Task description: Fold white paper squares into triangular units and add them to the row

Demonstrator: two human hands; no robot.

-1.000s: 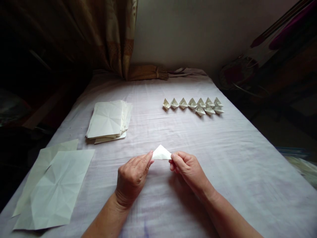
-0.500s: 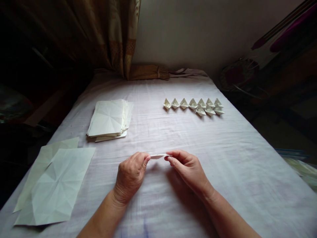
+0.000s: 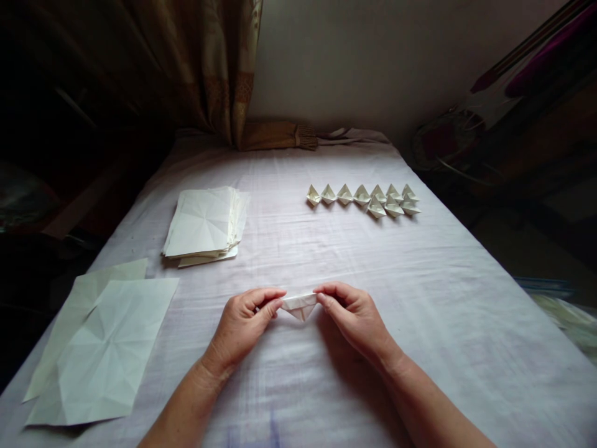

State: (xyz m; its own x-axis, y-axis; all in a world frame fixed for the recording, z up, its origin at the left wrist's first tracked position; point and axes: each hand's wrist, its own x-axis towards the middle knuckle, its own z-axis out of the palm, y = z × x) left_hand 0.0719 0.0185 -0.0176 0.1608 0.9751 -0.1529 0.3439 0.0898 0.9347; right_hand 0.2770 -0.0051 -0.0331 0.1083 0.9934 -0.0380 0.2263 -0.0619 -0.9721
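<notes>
A small piece of folded white paper is stretched between my two hands, just above the sheet near the middle. It shows a flat upper band and a triangular point facing down toward me. My left hand pinches its left corner between thumb and fingers. On the opposite corner, my right hand has the same kind of pinch. Farther back to the right, several folded paper boats stand in two rows, their peaks pointing up.
A stack of creased paper sheets lies at the left. Nearer to me are two loose creased sheets, overlapping at the left edge. A pale bedsheet covers the surface. A brown curtain hangs at the back.
The folded paper has turned from nearly edge-on, so its triangular face now shows. My left hand has rotated, with thumb and fingers now visible around the corner.
</notes>
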